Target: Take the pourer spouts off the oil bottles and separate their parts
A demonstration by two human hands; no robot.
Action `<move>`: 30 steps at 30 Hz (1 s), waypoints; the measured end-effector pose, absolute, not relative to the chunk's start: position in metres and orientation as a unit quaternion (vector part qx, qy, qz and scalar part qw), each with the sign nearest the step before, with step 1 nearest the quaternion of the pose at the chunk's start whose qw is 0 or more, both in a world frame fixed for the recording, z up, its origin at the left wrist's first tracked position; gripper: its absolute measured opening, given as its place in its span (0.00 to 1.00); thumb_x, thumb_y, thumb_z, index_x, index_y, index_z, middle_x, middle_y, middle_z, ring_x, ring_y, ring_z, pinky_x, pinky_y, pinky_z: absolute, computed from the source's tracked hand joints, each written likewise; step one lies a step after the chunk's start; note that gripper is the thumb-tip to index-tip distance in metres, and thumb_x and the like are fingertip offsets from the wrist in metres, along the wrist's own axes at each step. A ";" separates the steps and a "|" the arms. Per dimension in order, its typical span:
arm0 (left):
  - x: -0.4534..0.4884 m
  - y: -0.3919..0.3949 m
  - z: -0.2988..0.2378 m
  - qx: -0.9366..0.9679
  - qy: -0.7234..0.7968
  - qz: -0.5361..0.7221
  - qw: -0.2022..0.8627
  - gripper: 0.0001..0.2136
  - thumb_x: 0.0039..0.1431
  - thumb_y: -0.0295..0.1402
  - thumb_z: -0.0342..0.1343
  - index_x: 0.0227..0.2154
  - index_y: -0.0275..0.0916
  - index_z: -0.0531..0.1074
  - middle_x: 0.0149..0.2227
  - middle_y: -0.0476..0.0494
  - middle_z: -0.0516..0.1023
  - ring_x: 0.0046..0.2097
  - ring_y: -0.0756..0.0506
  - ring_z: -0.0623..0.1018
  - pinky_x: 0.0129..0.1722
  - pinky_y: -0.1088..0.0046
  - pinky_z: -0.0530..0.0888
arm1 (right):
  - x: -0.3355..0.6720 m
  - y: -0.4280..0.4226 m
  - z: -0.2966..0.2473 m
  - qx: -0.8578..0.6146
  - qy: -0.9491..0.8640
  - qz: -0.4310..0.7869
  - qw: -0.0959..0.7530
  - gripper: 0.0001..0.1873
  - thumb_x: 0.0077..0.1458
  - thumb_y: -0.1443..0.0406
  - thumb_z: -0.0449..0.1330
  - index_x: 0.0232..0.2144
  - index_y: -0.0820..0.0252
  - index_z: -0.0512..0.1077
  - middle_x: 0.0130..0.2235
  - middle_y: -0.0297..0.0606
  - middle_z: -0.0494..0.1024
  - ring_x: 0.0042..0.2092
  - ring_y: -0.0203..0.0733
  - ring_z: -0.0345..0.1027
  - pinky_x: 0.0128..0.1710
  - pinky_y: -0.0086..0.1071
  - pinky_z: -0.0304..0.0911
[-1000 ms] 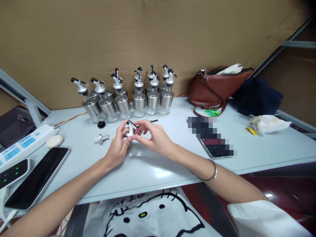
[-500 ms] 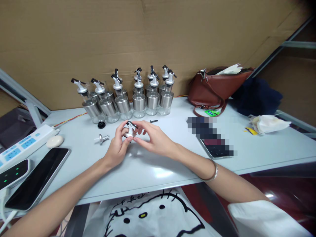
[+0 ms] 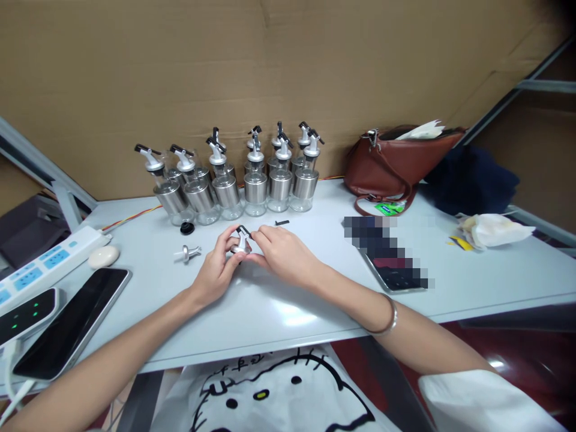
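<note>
Both hands meet at the middle of the pale table (image 3: 279,312) around one small silver pour spout with a black flip cap (image 3: 242,242). My left hand (image 3: 218,270) pinches its base from the left. My right hand (image 3: 281,255) closes on it from the right, fingertips at the black cap. Behind them stand several steel-and-glass dispenser bottles (image 3: 252,180) with spouts fitted. A loose silver spout (image 3: 186,253), a black ring (image 3: 186,228) and a small black clip (image 3: 282,222) lie on the table nearby.
A brown leather bag (image 3: 396,165) and dark cloth (image 3: 472,177) sit at the back right, crumpled white paper (image 3: 492,228) beyond. A phone (image 3: 396,273) lies right of my hands. At left are a power strip (image 3: 40,264), a large dark phone (image 3: 72,321) and a beige oval (image 3: 103,256).
Both hands have lowered slightly toward the table with the spout. My right fingers have curled in closer over its black cap.
</note>
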State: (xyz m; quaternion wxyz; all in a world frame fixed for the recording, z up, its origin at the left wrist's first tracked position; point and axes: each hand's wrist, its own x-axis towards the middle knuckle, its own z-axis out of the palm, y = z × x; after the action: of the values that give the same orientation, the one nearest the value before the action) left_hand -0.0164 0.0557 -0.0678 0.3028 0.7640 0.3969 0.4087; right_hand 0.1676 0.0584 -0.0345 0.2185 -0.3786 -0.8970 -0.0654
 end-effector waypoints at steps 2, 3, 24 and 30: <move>-0.017 0.056 -0.068 0.765 0.404 0.402 0.301 0.23 0.62 0.39 0.46 0.58 0.38 0.53 0.38 0.46 0.75 0.36 0.49 0.74 0.41 0.72 0.68 | 0.168 0.060 -0.035 -0.376 -0.900 -0.080 0.204 0.21 0.63 0.55 0.48 0.36 0.68 0.70 0.32 0.46 0.73 0.34 0.45 0.67 0.34 0.36 0.59; -0.017 0.056 -0.067 0.764 0.406 0.402 0.300 0.23 0.62 0.39 0.46 0.58 0.38 0.53 0.38 0.46 0.75 0.36 0.49 0.73 0.41 0.73 0.68 | 0.168 0.060 -0.035 -0.374 -0.902 -0.085 0.200 0.22 0.63 0.54 0.47 0.36 0.68 0.70 0.32 0.46 0.73 0.34 0.45 0.67 0.33 0.35 0.58; -0.016 0.051 -0.065 0.792 0.373 0.433 0.215 0.17 0.66 0.40 0.39 0.43 0.37 0.70 0.41 0.42 0.78 0.42 0.47 0.76 0.43 0.72 0.71 | 0.157 0.049 -0.047 -0.261 -0.922 -0.167 0.233 0.20 0.64 0.67 0.45 0.27 0.65 0.73 0.23 0.40 0.74 0.27 0.39 0.64 0.33 0.36 0.49; -0.011 0.053 -0.062 0.754 0.410 0.445 0.254 0.18 0.65 0.42 0.42 0.48 0.37 0.68 0.43 0.42 0.76 0.43 0.47 0.75 0.43 0.71 0.70 | 0.163 0.054 -0.039 -0.310 -0.909 -0.106 0.256 0.18 0.63 0.65 0.48 0.27 0.65 0.73 0.27 0.40 0.76 0.32 0.40 0.64 0.33 0.35 0.50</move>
State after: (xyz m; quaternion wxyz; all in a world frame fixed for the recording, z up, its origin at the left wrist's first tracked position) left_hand -0.0107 0.0534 -0.0622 0.2540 0.7542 0.4102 0.4454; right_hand 0.1626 0.0545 -0.0385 0.2561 -0.3103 -0.9093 -0.1061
